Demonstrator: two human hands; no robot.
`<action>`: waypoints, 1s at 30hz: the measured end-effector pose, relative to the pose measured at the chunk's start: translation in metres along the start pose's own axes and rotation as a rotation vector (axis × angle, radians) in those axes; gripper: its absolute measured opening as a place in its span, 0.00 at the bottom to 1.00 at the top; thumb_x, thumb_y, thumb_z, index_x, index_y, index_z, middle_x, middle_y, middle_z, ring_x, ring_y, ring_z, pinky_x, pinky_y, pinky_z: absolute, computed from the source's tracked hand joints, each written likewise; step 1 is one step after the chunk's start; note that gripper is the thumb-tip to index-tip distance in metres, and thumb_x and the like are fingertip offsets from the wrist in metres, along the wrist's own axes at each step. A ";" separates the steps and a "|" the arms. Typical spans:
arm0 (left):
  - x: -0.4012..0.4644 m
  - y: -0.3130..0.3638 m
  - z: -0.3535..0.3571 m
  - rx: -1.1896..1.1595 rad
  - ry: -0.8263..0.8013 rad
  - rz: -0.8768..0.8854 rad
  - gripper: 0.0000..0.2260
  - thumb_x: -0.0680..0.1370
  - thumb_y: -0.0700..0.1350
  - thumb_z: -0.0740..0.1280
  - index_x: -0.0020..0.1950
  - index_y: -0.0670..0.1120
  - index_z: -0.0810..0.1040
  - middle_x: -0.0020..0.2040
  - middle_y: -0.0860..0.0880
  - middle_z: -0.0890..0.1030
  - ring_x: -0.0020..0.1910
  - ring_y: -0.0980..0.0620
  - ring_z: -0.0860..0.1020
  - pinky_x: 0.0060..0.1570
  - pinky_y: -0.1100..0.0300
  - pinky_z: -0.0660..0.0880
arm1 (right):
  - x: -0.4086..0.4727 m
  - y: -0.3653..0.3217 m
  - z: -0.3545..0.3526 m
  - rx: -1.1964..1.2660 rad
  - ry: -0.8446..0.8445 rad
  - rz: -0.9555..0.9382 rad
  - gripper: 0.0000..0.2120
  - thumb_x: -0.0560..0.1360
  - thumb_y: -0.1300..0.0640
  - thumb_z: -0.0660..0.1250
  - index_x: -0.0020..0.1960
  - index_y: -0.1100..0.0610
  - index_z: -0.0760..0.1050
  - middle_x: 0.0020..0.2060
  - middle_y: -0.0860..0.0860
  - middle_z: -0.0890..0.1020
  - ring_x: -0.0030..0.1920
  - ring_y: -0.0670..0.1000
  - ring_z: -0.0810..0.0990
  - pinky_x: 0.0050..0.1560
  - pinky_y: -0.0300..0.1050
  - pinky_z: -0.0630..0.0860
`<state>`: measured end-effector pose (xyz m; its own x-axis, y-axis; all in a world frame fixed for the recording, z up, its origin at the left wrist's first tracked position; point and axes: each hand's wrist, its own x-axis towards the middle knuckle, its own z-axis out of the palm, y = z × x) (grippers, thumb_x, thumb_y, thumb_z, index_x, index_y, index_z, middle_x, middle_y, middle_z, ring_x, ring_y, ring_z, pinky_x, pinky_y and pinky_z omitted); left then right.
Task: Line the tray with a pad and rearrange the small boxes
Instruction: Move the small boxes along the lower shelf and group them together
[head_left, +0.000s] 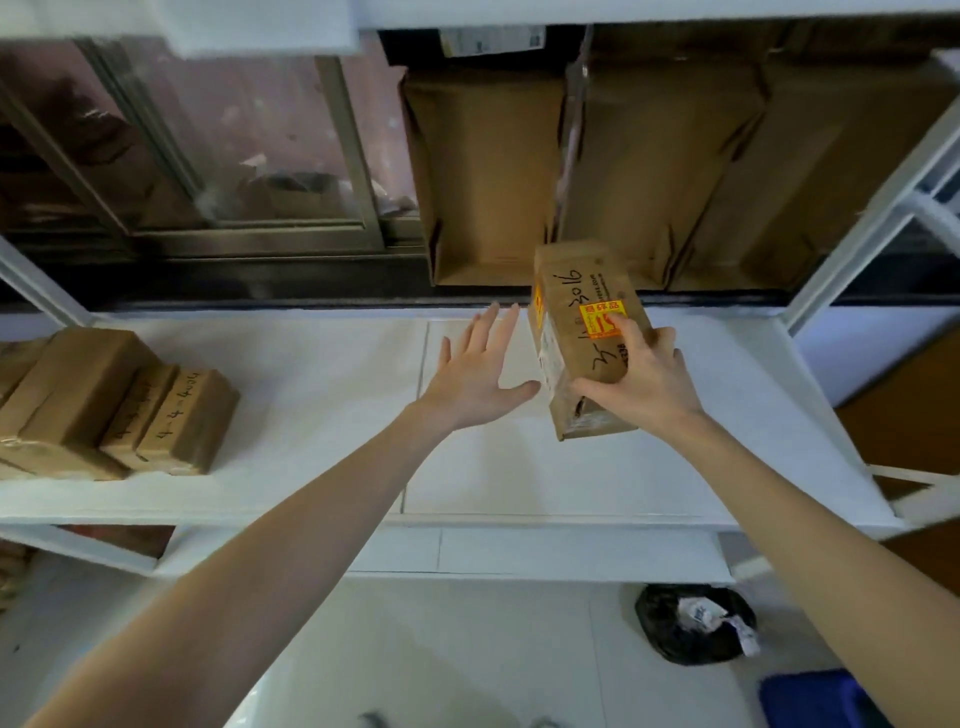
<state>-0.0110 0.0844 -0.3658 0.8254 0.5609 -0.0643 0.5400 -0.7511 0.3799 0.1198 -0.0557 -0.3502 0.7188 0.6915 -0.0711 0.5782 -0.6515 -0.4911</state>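
Both forearms reach up from the bottom edge toward the white shelf (322, 415). On the right, the right hand (641, 387) grips a small box (582, 338) by its near end, fingers (631, 332) curled over the labelled top, long axis pointing away toward the back. It is lifted over the white pad (519, 467) — tilted, not yet set down. Just left of it, apart, the left hand (475, 371) hovers with fingers spread, holding nothing and nearest to steady the box. More boxes (156, 415) sit far left.
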 end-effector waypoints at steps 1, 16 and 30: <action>0.004 0.013 0.009 0.015 -0.003 0.013 0.39 0.75 0.61 0.62 0.77 0.54 0.41 0.79 0.50 0.42 0.77 0.47 0.43 0.73 0.41 0.43 | -0.001 0.015 -0.006 -0.005 -0.003 0.010 0.43 0.66 0.39 0.71 0.74 0.45 0.53 0.63 0.57 0.61 0.63 0.62 0.65 0.62 0.54 0.70; 0.058 0.139 0.118 0.121 -0.190 0.168 0.40 0.76 0.60 0.62 0.76 0.54 0.37 0.78 0.51 0.39 0.77 0.48 0.40 0.73 0.41 0.41 | 0.012 0.206 -0.040 -0.043 -0.007 0.159 0.43 0.66 0.41 0.71 0.73 0.45 0.52 0.65 0.58 0.60 0.64 0.63 0.64 0.63 0.58 0.68; 0.090 0.157 0.151 0.121 -0.240 0.138 0.40 0.76 0.59 0.61 0.76 0.53 0.37 0.78 0.50 0.38 0.77 0.47 0.39 0.73 0.40 0.41 | 0.032 0.267 -0.031 -0.059 -0.082 0.175 0.45 0.66 0.40 0.72 0.74 0.48 0.51 0.65 0.59 0.60 0.64 0.63 0.64 0.64 0.58 0.67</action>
<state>0.1735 -0.0356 -0.4515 0.8998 0.3636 -0.2413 0.4242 -0.8583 0.2887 0.3088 -0.2170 -0.4564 0.7781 0.5874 -0.2227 0.4703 -0.7797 -0.4134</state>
